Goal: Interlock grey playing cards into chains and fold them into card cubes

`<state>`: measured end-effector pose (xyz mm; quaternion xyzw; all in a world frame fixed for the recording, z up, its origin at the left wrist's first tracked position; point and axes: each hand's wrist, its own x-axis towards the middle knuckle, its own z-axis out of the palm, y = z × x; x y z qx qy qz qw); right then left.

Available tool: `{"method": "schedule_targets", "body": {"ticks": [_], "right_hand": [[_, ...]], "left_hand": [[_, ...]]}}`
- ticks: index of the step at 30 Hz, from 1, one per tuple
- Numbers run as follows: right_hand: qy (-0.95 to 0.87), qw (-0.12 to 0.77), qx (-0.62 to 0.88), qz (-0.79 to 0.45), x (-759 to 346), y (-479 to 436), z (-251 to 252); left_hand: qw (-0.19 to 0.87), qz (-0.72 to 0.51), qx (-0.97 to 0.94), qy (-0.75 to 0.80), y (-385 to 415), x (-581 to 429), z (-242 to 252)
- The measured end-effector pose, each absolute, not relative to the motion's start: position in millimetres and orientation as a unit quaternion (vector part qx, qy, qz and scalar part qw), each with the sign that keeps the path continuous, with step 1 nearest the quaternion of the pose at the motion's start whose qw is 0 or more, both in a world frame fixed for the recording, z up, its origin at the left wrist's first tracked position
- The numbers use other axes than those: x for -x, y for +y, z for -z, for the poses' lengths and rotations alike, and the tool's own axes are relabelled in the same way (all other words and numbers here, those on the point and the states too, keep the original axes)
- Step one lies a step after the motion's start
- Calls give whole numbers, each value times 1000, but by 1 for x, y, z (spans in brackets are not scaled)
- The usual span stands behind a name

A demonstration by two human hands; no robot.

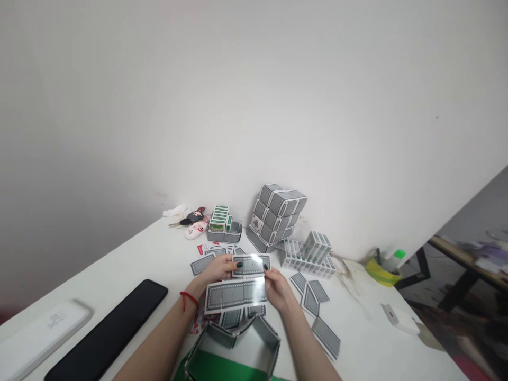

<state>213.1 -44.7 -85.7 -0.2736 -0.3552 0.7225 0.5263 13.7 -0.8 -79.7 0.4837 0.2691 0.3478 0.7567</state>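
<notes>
Both hands hold grey-backed playing cards above a white table (130, 264). My left hand (216, 270), with a red string at the wrist, pinches the left end of a card (251, 264). My right hand (278, 288) pinches its right end. A wider strip of joined cards (234, 295) hangs just below it, between my hands. Under my forearms stands an open ring built of cards (238, 338) on a green sheet (222, 368). Loose cards (313, 299) lie around my hands.
A block built of cards (278, 217) stands by the wall, with a smaller card structure (311, 251) to its right. Card boxes (222, 222) and keys (190, 219) lie at the back left. A black phone (111, 328) and white case (39, 336) lie left. A yellow dish (381, 270) sits right.
</notes>
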Motion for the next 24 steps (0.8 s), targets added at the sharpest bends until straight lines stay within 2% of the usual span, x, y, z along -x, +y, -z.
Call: {"method": "schedule_targets", "body": {"ticks": [9,13,18,24], "right_hand": [[-341,488,286,-751,-208,-50,82],[-338,540,315,-704,-205,-52,78],[-314,592,335,-662,-207,-50,74],[-296,662,343,-597,-202,-45,73]], "left_hand": [[741,-370,-486,279,-3,-21,84],[695,-421,-483,326,-3,-24,82],[532,-509,-538,410,-4,-13,61],[287,-498,-650,498,-9,4,23]]}}
